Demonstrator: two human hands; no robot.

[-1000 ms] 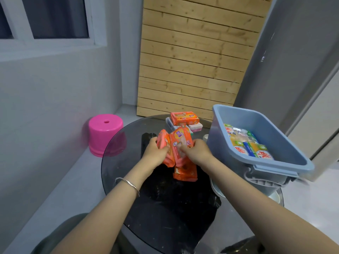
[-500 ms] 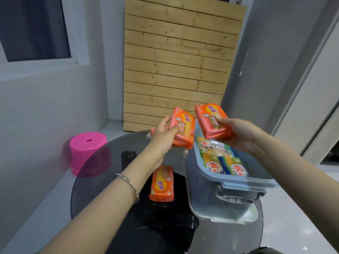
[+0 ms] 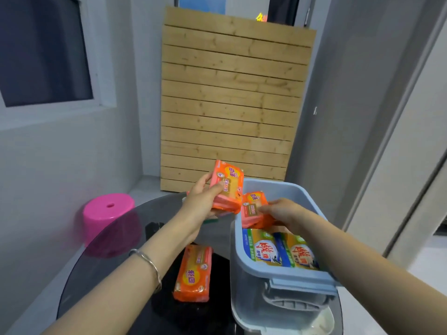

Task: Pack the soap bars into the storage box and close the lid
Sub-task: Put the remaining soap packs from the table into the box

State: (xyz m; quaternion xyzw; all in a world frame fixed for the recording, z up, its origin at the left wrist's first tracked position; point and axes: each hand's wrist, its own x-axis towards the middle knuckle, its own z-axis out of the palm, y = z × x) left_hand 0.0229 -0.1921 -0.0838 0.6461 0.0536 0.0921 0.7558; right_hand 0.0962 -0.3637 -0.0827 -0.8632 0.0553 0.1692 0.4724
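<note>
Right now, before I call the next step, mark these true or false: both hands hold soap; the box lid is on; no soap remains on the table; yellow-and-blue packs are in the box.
1. Left hand and right hand each hold an orange wrapped soap bar. True.
2. The pale blue plastic storage box has its lid on. False: it is open.
3. No soap remains on the round glass table. False: one orange bar lies there.
4. Yellow-and-blue soap packs lie in the box. True.
</note>
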